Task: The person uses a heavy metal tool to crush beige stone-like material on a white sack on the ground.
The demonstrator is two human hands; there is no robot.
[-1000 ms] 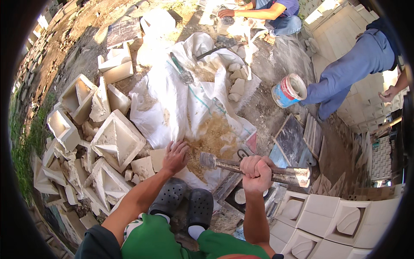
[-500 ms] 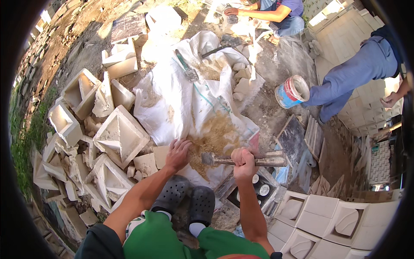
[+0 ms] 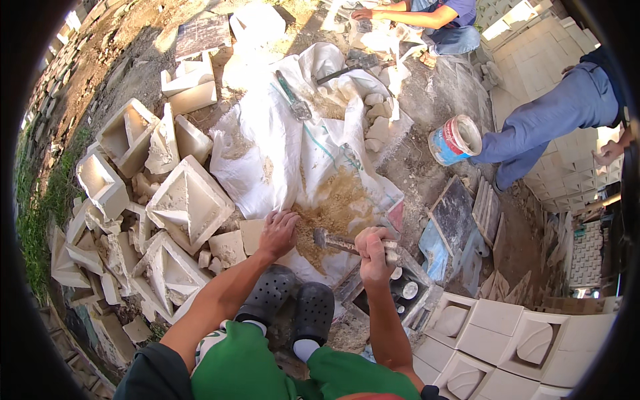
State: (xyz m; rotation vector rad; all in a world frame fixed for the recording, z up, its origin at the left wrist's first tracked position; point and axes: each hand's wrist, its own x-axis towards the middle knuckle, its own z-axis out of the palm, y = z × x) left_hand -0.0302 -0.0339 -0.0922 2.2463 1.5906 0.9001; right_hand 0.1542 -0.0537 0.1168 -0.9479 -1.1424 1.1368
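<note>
My right hand (image 3: 376,252) is closed round the handle of a dusty hammer (image 3: 340,243). The hammer's head hangs over a patch of tan powder (image 3: 343,200) on a spread white sack (image 3: 267,180). My left hand (image 3: 279,232) rests at the sack's near edge, its fingers bent down and close together, seemingly on the cloth. Beside that hand lies a pale flat block piece (image 3: 253,235). Farther up the sack are a trowel-like tool with a green handle (image 3: 292,97) and several pale rubble lumps (image 3: 377,123).
Broken hollow cream blocks (image 3: 190,203) are heaped at left. A blue-and-red bucket (image 3: 455,140) stands near a person's blue-trousered legs (image 3: 550,117). Another person (image 3: 427,19) works at the top. Patterned blocks (image 3: 493,320) sit lower right, beside a dark open box (image 3: 415,293).
The hammer has tilted in my right hand, so its handle looks shorter past my fist. My left hand keeps its place. The whole view has shifted slightly.
</note>
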